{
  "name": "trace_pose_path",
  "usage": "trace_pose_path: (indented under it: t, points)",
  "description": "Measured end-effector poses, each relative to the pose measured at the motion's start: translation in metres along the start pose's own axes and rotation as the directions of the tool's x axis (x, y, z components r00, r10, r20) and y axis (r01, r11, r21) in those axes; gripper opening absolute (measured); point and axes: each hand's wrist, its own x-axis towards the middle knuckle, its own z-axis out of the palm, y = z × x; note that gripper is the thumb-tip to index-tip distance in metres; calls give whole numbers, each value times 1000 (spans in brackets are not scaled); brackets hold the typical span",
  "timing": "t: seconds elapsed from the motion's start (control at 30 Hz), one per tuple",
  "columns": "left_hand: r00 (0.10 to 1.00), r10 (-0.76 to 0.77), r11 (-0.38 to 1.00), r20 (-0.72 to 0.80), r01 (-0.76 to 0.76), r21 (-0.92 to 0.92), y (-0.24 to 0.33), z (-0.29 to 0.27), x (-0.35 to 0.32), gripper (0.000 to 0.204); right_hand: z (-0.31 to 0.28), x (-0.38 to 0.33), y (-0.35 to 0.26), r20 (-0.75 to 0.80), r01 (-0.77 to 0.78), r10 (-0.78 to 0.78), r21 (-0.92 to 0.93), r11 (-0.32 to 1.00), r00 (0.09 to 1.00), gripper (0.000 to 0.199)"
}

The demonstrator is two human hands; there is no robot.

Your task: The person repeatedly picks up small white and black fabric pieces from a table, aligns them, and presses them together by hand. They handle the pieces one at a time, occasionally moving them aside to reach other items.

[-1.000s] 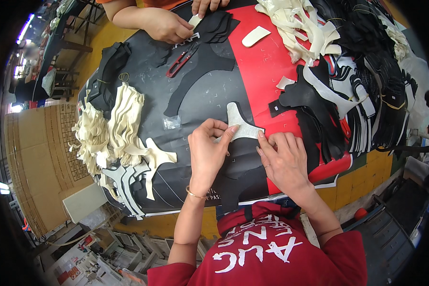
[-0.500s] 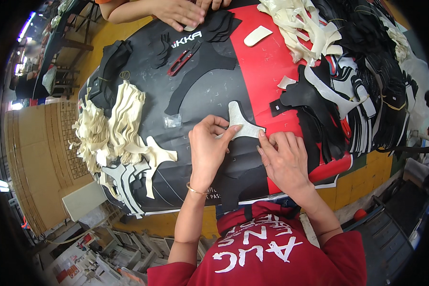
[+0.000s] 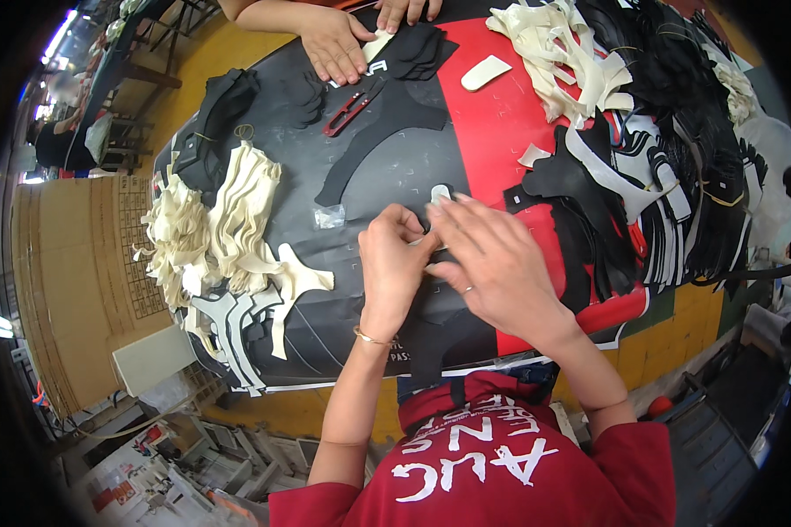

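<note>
Near the table's middle, a white-faced, black-edged cut fabric piece lies mostly covered by my hands; only its rounded upper end shows. My left hand is closed, thumb and fingers pinching its left side. Across it reaches my right hand, fingers stretched out and slightly blurred, fingertips by the white end. Black cut fabric lies below my hands. A curved black fabric piece is farther off, with red thread snips above it and a small clear plastic packet beside its lower end.
Cream fabric strips and grey-white cut pieces are heaped at the left. Bundled black pieces and cream scraps crowd the right. Across the table, another person's hand rests by black pieces. A cardboard sheet stands left.
My right hand has moved left and up, from the piece's right corner to over it. My left hand keeps its pinch. The other person's hand has shifted, and the view has moved slightly.
</note>
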Motion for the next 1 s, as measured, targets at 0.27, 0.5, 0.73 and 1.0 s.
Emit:
trace_pose_path:
  t: [0.27, 0.5, 0.73, 1.0]
  points:
    - [1000, 11, 994, -11, -10, 113, -2, -4, -8, 26, 30, 0, 10, 248, -63, 69, -32, 997, 966, 85]
    - [991, -64, 994, 114, 74, -84, -33, -54, -30, 25, 32, -1, 10, 261, 7, 36, -160, 987, 965, 82]
    - [982, -187, 960, 40, 191, -206, -44, -62, -47, 25, 30, 1, 6, 283, 8, 45, -180, 984, 958, 72]
    - [978, -196, 965, -66, 180, -192, -49, -55, -48, 26, 30, 3, 4, 288, 2, 51, -181, 983, 956, 66]
